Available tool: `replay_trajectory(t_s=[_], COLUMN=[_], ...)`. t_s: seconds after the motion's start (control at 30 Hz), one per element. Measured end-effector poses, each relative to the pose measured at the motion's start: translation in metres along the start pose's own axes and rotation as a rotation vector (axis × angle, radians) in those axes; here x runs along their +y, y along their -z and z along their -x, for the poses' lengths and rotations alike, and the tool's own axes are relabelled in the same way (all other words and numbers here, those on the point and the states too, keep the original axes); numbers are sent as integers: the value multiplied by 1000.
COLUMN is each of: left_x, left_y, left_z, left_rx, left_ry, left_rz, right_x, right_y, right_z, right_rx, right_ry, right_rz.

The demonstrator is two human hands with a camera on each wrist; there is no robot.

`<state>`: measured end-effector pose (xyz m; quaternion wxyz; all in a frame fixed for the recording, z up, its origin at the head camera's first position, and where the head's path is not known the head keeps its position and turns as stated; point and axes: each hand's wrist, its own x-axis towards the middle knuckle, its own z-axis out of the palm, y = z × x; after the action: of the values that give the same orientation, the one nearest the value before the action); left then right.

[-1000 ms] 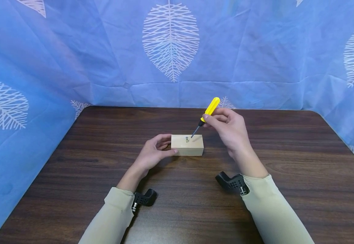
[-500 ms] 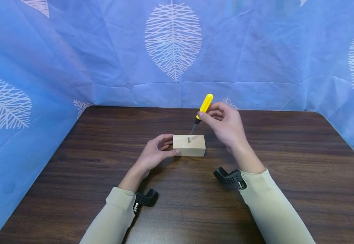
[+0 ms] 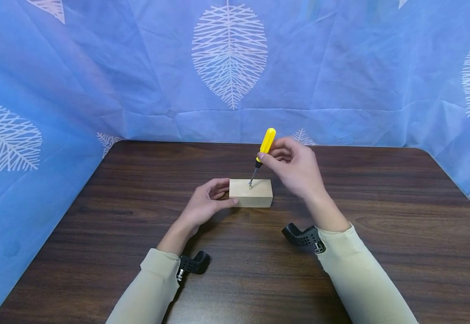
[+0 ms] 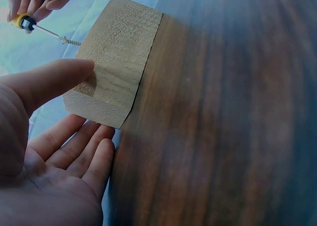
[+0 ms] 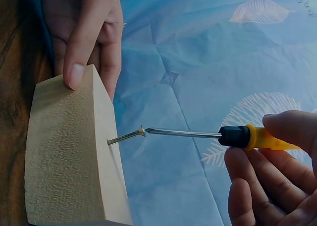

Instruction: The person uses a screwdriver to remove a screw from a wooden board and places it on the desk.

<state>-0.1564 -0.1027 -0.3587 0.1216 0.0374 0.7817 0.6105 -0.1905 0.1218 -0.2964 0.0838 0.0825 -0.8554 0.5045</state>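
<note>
Gripping one end of the wooden block [image 3: 257, 198] mid-frame in the head view, the left hand [image 3: 203, 204] leaves the other free on the counter [image 3: 137, 180], so twisting could swivel it. Left in the left wrist view, thumb [image 4: 54, 77] and fingers [image 4: 74, 142] span that end, widely parted; light pressure might let it slide. Lower right in the right wrist view, the right hand [image 5: 280, 181] pinches the screwdriver [image 5: 234, 136] between thumb and fingers, its tip at or just beside the screw [image 5: 126, 137]; a slanted push could slip or topple that.
</note>
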Motion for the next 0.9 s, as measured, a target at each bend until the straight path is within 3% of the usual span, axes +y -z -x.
replay_trajectory(t_s=[0.3,0.6,0.9], left_x=[4,-24,-27], left_y=[1,2,3], left_z=[2,-18,-18], left_rx=[-7,-1,4], left_ry=[11,14,-19], left_rz=[-5,1,7], right_x=[-4,-9,-6], right_y=[-7,-21,-26], right_z=[4,1,0], right_rx=[25,63,65], right_ry=[98,182,233], right_rz=[34,80,65])
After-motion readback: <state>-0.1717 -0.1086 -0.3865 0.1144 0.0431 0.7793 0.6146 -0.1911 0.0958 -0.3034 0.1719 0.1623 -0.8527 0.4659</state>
